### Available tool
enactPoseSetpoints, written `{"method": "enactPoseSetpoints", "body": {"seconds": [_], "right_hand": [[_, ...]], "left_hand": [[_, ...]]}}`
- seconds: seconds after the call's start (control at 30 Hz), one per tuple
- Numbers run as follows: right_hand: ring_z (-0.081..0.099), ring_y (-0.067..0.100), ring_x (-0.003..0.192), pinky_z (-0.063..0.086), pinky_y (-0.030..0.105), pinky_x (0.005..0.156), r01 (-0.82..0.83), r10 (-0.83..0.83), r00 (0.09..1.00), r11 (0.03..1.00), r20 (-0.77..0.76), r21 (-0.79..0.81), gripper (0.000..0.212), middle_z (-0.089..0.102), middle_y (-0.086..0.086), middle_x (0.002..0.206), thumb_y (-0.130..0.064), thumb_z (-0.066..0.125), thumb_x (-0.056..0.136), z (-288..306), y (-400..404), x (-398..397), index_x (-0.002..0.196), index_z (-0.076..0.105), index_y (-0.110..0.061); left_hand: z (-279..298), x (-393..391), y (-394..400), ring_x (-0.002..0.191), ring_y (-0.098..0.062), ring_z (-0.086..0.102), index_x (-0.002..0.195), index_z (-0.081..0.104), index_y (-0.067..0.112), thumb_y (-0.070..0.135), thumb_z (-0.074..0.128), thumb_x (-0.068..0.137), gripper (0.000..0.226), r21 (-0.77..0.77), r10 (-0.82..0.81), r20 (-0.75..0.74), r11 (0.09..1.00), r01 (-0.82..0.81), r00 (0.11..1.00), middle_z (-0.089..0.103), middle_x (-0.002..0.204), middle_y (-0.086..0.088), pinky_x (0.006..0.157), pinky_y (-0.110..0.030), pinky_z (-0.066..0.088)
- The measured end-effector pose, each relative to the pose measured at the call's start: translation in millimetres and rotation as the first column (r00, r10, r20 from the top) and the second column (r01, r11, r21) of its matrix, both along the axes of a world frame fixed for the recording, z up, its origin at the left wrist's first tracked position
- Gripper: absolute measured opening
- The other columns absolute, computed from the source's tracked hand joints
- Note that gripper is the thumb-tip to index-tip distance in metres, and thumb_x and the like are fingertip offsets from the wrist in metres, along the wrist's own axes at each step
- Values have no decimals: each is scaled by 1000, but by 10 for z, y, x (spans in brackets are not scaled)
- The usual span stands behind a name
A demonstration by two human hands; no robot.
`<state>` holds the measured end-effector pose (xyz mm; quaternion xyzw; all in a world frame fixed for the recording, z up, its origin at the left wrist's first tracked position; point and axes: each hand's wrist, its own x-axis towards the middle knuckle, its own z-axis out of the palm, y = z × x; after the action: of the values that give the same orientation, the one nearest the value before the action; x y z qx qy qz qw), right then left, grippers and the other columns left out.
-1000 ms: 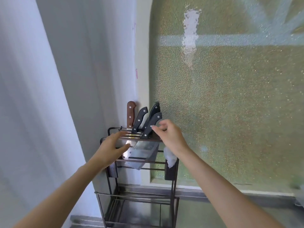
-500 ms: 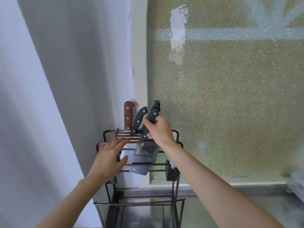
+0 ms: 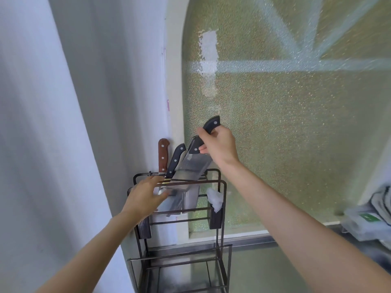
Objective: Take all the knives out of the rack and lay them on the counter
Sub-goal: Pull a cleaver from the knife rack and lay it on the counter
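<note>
A dark metal wire rack (image 3: 222, 187) stands in the corner by the wall. My right hand (image 3: 219, 144) grips the black handle of a cleaver (image 3: 194, 166), whose broad blade is lifted mostly above the rack's top bars and tilts to the left. In the rack remain a brown-handled knife (image 3: 163, 154) and a black-handled knife (image 3: 176, 158), with more blades (image 3: 186, 199) showing below the bars. Fingers spread, my left hand (image 3: 143, 197) rests flat against the rack's upper left front.
A frosted green window pane (image 3: 296, 134) fills the wall behind the rack. Something white (image 3: 214, 198) is tucked in a dark holder on the rack's right side. Plastic bags and containers (image 3: 370, 220) sit at the far right on the metal counter (image 3: 264, 269).
My right hand has raised the cleaver up out of the rack, so its blade now shows above the top bars. My left hand stays pressed on the rack.
</note>
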<state>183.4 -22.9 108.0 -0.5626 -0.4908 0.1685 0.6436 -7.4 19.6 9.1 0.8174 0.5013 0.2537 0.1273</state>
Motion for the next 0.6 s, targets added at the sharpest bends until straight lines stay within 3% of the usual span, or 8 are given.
{"method": "enactPoseSetpoints", "body": {"seconds": [0.07, 0.1, 0.17, 0.2, 0.33, 0.43, 0.53, 0.6], "right_hand": [[65, 20, 50, 60, 42, 63, 12, -10, 999, 998, -32, 62, 21, 64, 5, 62, -24, 64, 85, 133, -172, 54, 68, 57, -14], [63, 18, 49, 60, 40, 62, 18, -13, 998, 995, -57, 97, 20, 64, 6, 62, -23, 64, 85, 191, -269, 88, 68, 57, -14], [62, 17, 48, 58, 32, 56, 2, 19, 992, 986, -128, 167, 18, 64, 11, 67, -20, 63, 86, 263, -485, 161, 71, 57, -12], [61, 16, 49, 58, 27, 53, -22, 56, 984, 979, -170, 200, 17, 64, 13, 70, -19, 63, 86, 269, -603, 206, 72, 57, -12], [67, 17, 57, 58, 20, 57, -70, 163, 943, 950, -290, 305, 18, 69, 6, 61, -14, 62, 87, 59, -1092, 450, 69, 62, -14], [69, 21, 70, 59, 24, 67, -112, 213, 930, 940, -298, 321, 12, 74, 4, 72, -8, 61, 86, -264, -1442, 685, 77, 68, -12], [70, 22, 84, 57, 25, 76, -214, 286, 908, 945, -306, 248, 16, 74, 6, 97, -12, 62, 79, -648, -1802, 945, 93, 68, -9], [68, 19, 96, 53, 27, 86, -292, 330, 861, 944, -386, 155, 23, 73, 1, 106, -16, 58, 78, -879, -2071, 1136, 100, 67, -13]], "left_hand": [[190, 97, -114, 98, -23, 66, 94, 66, 19, 37, 54, 87, 23, -134, 10, 265, 991, 27, 964, 72, 101, -5, 88, -37, 52], [287, 170, -177, 84, -21, 71, 85, 67, 18, 41, 53, 88, 27, -246, 24, 399, 966, 82, 917, 74, 91, -7, 78, -35, 56], [433, 339, -292, 67, -16, 73, 89, 68, 14, 55, 51, 84, 44, -463, 99, 578, 857, 226, 810, 76, 83, -6, 58, -27, 58], [480, 435, -340, 67, -15, 73, 94, 66, 13, 61, 48, 81, 53, -530, 127, 629, 792, 304, 767, 77, 82, -5, 55, -25, 56], [538, 865, -514, 75, -11, 73, 103, 60, 12, 69, 39, 80, 65, -560, 199, 804, 568, 603, 560, 78, 80, 1, 67, -28, 52], [519, 1195, -688, 71, -8, 73, 101, 58, 13, 52, 43, 89, 44, -513, 260, 858, 485, 708, 443, 78, 76, 2, 64, -25, 56], [382, 1535, -872, 59, -9, 71, 86, 53, 10, 19, 45, 94, 15, -569, 337, 822, 453, 686, 459, 71, 79, -6, 60, -21, 59], [236, 1734, -978, 66, -14, 68, 85, 51, 7, 12, 45, 94, 12, -617, 363, 787, 423, 664, 499, 62, 87, -9, 74, -25, 55]]}}
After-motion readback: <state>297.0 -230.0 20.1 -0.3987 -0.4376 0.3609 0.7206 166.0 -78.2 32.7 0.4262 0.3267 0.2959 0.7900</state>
